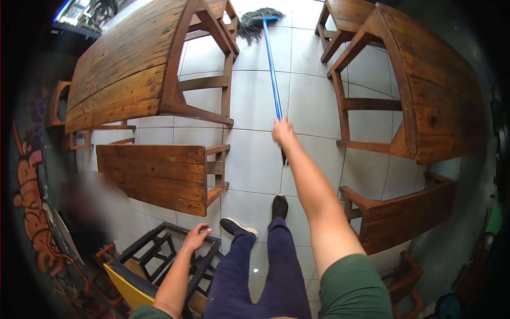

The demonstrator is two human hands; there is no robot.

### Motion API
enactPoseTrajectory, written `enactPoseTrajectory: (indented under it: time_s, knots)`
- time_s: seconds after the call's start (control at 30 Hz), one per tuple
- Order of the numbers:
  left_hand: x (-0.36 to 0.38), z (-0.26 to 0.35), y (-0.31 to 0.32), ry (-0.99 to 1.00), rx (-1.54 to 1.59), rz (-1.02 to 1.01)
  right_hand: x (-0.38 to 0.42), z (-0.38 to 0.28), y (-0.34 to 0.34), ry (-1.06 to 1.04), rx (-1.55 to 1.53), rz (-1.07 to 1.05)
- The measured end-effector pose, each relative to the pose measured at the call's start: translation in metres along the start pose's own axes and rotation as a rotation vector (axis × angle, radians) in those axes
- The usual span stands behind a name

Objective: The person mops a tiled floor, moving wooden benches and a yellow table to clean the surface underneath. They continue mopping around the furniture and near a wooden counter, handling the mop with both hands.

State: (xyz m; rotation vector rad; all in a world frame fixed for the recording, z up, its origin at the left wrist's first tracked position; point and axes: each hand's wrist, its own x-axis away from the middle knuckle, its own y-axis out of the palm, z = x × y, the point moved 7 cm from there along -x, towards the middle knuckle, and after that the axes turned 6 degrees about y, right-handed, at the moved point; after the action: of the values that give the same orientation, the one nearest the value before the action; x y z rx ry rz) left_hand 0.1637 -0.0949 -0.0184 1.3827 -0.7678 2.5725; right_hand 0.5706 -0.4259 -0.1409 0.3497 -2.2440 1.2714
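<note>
My right hand (282, 132) is wrapped round the handle of a mop, arm stretched forward. The blue mop handle (271, 69) runs away from me to a grey stringy mop head (257, 24), which lies on the white tiled floor (255, 98) at the top of the view. Low on the left, my left hand (198, 236) is held over the corner of a black-framed piece of furniture (183, 231), fingers a little curled and apart, with nothing in them. Whether it touches the frame I cannot tell.
Wooden tables (127, 64) (441, 90) flank the tiled aisle. A wooden bench (154, 175) stands at left, another (406, 215) at right. A blurred shape (93, 204) is beside the left bench. My feet stand mid-aisle. Graffiti (34, 212) covers the left wall.
</note>
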Motion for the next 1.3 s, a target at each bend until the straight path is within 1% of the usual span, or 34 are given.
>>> enactPoseTrajectory:
  time_s: [0.03,0.07,0.1,0.17,0.2,0.23,0.3,0.33,0.37,0.4,0.43,0.47,0.5,0.53,0.57,0.6,0.63,0.67,0.7,0.73,0.77,0.8,0.83,0.9,0.97,1.0,1.03,1.07,1.1,1.13,1.17,1.2,1.23,1.3]
  knots:
    - [-0.001,0.002,0.002,-0.003,0.059,0.011,0.003,-0.015,-0.053,0.22,-0.199,0.002]
    - [0.005,0.032,0.005,0.022,0.014,0.015,-0.016,-0.018,-0.07,0.217,-0.082,0.053]
    - [0.001,0.031,0.01,0.046,-0.004,0.021,-0.026,-0.009,-0.083,0.214,0.046,0.104]
    - [-0.001,0.051,0.025,0.071,-0.031,-0.024,0.009,0.051,-0.093,0.245,0.067,0.076]
    - [-0.001,0.06,0.037,0.095,0.114,-0.03,0.037,0.083,-0.102,0.243,0.078,0.062]
    - [0.004,0.077,0.051,0.105,0.113,-0.07,0.069,0.124,-0.097,0.28,0.066,0.025]
    - [0.026,0.135,0.072,0.283,-0.065,-0.099,0.146,0.207,-0.06,0.318,-0.014,-0.031]
    - [0.042,0.158,0.085,0.409,-0.11,-0.123,0.205,0.232,-0.046,0.351,-0.05,-0.083]
    - [0.058,0.179,0.101,0.535,-0.153,-0.145,0.267,0.26,-0.023,0.431,-0.05,-0.135]
    - [0.079,0.204,0.117,0.656,-0.156,-0.202,0.333,0.281,0.001,0.443,-0.064,-0.168]
    - [0.103,0.224,0.132,0.772,-0.16,-0.263,0.403,0.29,0.016,0.535,-0.05,-0.23]
    - [0.124,0.232,0.151,0.865,-0.172,-0.35,0.467,0.298,0.036,0.559,-0.127,-0.246]
    - [0.146,0.235,0.168,0.96,-0.188,-0.437,0.52,0.309,0.063,0.421,-0.164,-0.208]
    - [0.166,0.231,0.185,1.005,-0.274,-0.499,0.554,0.294,0.061,0.544,-0.35,-0.366]
    - [0.188,0.223,0.201,1.054,-0.365,-0.564,0.589,0.261,0.051,0.662,-0.546,-0.519]
    - [0.205,0.211,0.217,1.029,-0.432,-0.671,0.595,0.247,0.041,0.678,-0.56,-0.485]
    - [0.221,0.209,0.223,1.049,-0.436,-0.699,0.593,0.225,0.032,0.67,-0.895,-0.545]
    - [0.242,0.209,0.223,1.15,-0.489,-0.639,0.59,0.203,0.024,0.641,-1.233,-0.605]
    - [0.259,0.21,0.22,1.258,-0.546,-0.568,0.573,0.174,0.012,0.402,-1.475,-0.712]
    - [0.267,0.204,0.218,1.313,-0.457,-0.502,0.552,0.145,-0.001,0.27,-1.307,-0.623]
    - [0.277,0.21,0.205,1.401,-0.45,-0.391,0.535,0.105,-0.01,0.208,-1.347,-0.618]
    - [0.28,0.222,0.177,1.394,-0.199,-0.134,0.525,0.073,-0.016,0.209,-1.265,-0.744]
    - [0.279,0.23,0.145,1.362,0.057,0.122,0.507,0.048,-0.007,0.081,-1.262,-0.82]
    - [0.272,0.243,0.087,1.413,0.089,0.26,0.5,-0.009,-0.038,0.019,-1.09,-0.84]
    - [0.281,0.262,0.028,1.403,0.451,0.341,0.464,-0.036,-0.05,-0.406,-0.596,-0.552]
    - [0.294,0.261,0.004,1.443,0.516,0.377,0.444,-0.045,-0.071,-0.584,-0.645,-0.036]
    - [0.307,0.26,-0.014,1.482,0.586,0.41,0.441,-0.045,-0.094,-0.731,-0.667,0.49]
    - [0.326,0.264,-0.025,1.53,0.643,0.378,0.428,-0.06,-0.099,-0.768,-0.554,0.5]
    - [0.345,0.268,-0.036,1.574,0.691,0.339,0.409,-0.075,-0.092,-0.799,-0.411,0.399]
    - [0.358,0.27,-0.048,1.576,0.699,0.287,0.39,-0.09,-0.084,-0.836,-0.27,0.299]
    - [0.364,0.266,-0.059,1.567,0.709,0.241,0.375,-0.101,-0.057,-0.868,-0.093,0.079]
    - [0.358,0.256,-0.075,1.517,0.774,0.245,0.371,-0.108,-0.044,-0.702,0.006,-0.175]
    - [0.349,0.247,-0.091,1.471,0.839,0.247,0.372,-0.104,-0.029,-0.706,-0.008,-0.192]
    - [0.335,0.251,-0.101,1.425,0.809,0.042,0.368,-0.091,-0.006,-0.722,-0.082,-0.261]
